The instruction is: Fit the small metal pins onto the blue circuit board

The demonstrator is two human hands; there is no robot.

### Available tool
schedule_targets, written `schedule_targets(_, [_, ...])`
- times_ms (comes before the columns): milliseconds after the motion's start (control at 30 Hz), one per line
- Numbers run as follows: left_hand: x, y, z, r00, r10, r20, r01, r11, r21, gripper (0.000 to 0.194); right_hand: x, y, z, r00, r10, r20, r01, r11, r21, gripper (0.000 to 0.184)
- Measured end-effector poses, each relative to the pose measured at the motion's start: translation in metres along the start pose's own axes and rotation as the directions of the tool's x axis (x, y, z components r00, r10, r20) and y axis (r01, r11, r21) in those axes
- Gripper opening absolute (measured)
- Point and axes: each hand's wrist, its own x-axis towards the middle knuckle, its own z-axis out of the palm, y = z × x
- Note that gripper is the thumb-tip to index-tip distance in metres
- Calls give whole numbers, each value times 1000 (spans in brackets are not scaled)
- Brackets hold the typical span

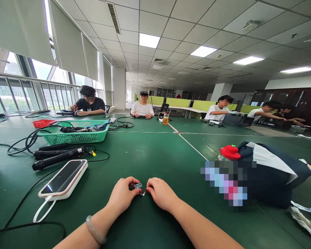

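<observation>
Two bare hands meet low at the centre of the frame, the forearms slanting in from the lower left and lower right edges. The left hand [123, 194] is curled with its back toward the left, thumb and index finger clamped on a small patterned piece [138, 185], which lies just left of the frame's midline. The right hand [162, 195] is bent inward, thumb and index fingertips drawn close together beside a tiny pale bit [143, 194]; whether they grip it cannot be told. A smooth, ring-shaped bangle [95, 230] circles the left wrist.

The small piece is flat and angular, dark with pale markings, too small for its material to be read. The tabletop [134, 155] is green, with a soft sheen. At left, a phone [64, 180] with rounded corners lies behind a looped white cable [45, 209]; above it sits a perforated green basket [75, 138].

Green surface extends ahead of the hands toward a pale seam [193, 147] at upper right of centre; the phone's edge bounds it at left, a dark fabric bag [272, 173] at right
</observation>
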Motion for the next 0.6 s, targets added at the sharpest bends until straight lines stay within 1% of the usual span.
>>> schedule_targets(133, [0, -2, 1, 1000, 27, -1, -27, 1000, -9, 25, -1, -2, -3, 999, 33, -17, -31, 997, 68, 13])
schedule_targets(200, [0, -3, 1, 999, 36, 1, -36, 999, -9, 25, -1, -3, -3, 1000, 23, -14, -22, 996, 84, 10])
schedule_targets(267, [0, -3, 1, 999, 35, 1, -35, 999, -7, 26, -1, -3, -3, 1000, 13, -16, -11, 996, 90, 11])
schedule_targets(467, [-2, -1, 0, 1000, 25, -8, -25, 1000, -8, 27, -1, -1, -2, 1000, -2, -19, 3, 999, 51, 21])
schedule_targets(600, [0, -2, 0, 999, 31, -8, -31, 999, -9, 26, -1, 0, -3, 999, -7, -37, 8, 999, 41, 19])
